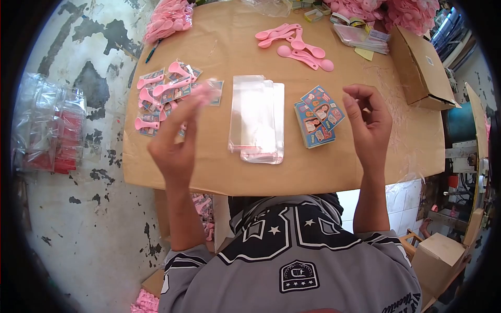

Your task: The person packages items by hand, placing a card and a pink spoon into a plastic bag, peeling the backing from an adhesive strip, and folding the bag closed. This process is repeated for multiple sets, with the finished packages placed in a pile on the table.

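My left hand (177, 138) is raised over the left part of the table, beside packed pink spoons (172, 88) on blue cards. Its fingertips are smeared by motion, so what they hold, if anything, is unclear. To the right, my right hand (371, 117) hovers with curled fingers, thumb and forefinger apart, and nothing visible between them. Just left of it lies a stack of blue printed cards (315, 130), its upper cards turned askew. Clear plastic sleeves (255, 117) lie overlapping between the hands. Loose pink spoons (297, 46) rest farther back.
Brown paper covers the table (209, 167). An open cardboard box (421, 68) stands at the right edge. Bags of pink spoons (169, 21), a pen (152, 50), tape rolls and more clear sleeves (360, 39) lie along the back. Plastic packs (52, 125) are at far left.
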`<act>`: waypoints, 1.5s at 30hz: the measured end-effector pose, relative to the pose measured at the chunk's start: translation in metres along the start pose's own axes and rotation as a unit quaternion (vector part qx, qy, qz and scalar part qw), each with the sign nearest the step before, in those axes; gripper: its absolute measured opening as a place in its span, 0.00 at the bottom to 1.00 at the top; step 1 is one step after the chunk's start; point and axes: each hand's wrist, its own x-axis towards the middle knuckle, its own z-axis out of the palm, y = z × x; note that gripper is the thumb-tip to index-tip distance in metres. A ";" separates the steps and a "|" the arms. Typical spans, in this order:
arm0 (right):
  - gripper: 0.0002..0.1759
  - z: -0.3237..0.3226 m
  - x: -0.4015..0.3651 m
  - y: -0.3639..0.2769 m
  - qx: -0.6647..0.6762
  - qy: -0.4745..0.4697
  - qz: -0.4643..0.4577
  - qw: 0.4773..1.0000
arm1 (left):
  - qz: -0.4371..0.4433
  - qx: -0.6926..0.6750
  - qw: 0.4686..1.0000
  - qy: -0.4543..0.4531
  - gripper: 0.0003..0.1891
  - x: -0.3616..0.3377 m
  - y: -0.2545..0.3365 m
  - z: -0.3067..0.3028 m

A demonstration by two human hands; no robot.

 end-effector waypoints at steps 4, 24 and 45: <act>0.18 -0.016 -0.001 0.016 -0.234 0.003 -0.031 0.972 | -0.020 0.098 0.994 -0.037 0.17 0.000 -0.021 -0.011; 0.09 -0.004 -0.012 0.019 0.055 -0.042 0.089 0.994 | -0.271 -0.059 0.956 -0.091 0.10 -0.018 -0.028 0.064; 0.10 0.083 -0.056 -0.021 0.000 -0.196 0.028 0.980 | -0.352 -0.414 0.834 0.093 0.08 -0.024 -0.028 0.036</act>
